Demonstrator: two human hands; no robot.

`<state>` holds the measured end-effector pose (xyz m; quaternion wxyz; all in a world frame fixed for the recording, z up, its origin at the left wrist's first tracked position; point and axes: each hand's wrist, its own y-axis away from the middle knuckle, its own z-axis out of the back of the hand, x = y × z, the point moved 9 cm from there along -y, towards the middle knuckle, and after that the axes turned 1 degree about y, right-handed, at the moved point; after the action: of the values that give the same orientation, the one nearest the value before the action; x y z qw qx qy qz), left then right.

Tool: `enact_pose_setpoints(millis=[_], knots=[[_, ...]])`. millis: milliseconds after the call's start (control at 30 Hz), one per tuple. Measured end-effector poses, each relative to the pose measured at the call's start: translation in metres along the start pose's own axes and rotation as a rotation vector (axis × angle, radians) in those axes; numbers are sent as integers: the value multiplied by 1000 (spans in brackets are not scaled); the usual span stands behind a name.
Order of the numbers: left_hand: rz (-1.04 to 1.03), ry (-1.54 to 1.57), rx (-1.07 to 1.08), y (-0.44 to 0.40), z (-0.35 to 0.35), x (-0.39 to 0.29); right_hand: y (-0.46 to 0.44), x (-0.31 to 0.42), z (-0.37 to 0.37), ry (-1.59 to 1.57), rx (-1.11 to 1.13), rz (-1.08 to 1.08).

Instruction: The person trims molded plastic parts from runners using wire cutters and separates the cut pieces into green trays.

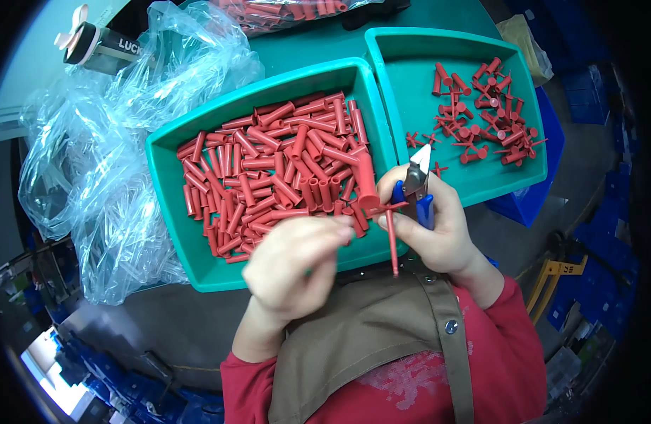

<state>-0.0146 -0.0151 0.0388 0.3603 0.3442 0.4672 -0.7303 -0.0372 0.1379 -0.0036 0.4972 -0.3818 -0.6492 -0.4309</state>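
Note:
My right hand (445, 226) grips blue-handled side cutters (416, 185), their metal jaws pointing up and away from me. Between the same hand's thumb and fingertips is a flanged red plastic tube (367, 182). By its flanged end sits a red sprue (392, 244) with a long thin stem hanging down. My left hand (293, 265) is curled closed over the near edge of the left bin, just left of the sprue. What its fingers hold, if anything, is hidden. Many red tubes (269, 166) lie heaped in the green left bin (180, 247).
A second green bin (456, 185) on the right holds flanged red pieces and small cross-shaped bits (495, 113). Crumpled clear plastic bags (120, 169) cover the left side, beside a bottle (103, 49). A bag of red parts (290, 10) lies behind. A blue bin (527, 205) stands at right.

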Motion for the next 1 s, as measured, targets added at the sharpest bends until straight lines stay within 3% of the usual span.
enact_pose_setpoints(millis=[67, 167, 233, 333, 400, 600, 1000], knots=[[95, -81, -161, -3, 17, 8, -1, 0, 4, -32, 13, -50], [5, -121, 87, -23, -1, 14, 2, -14, -15, -205, 289, -280], [-27, -106, 148, -21, -6, 15, 1, -11, -12, -221, 251, -283], [-26, -134, 79, -24, -6, 15, 2, -3, 8, -154, 54, -236], [-92, -196, -7, -25, -5, 11, 10, 3, 28, -110, 65, -287], [-206, -293, 2, -38, -21, -1, 46, 10, 29, 62, 769, -229], [-317, -353, 119, -60, -69, -13, 45, -9, 42, -137, 566, -320]])
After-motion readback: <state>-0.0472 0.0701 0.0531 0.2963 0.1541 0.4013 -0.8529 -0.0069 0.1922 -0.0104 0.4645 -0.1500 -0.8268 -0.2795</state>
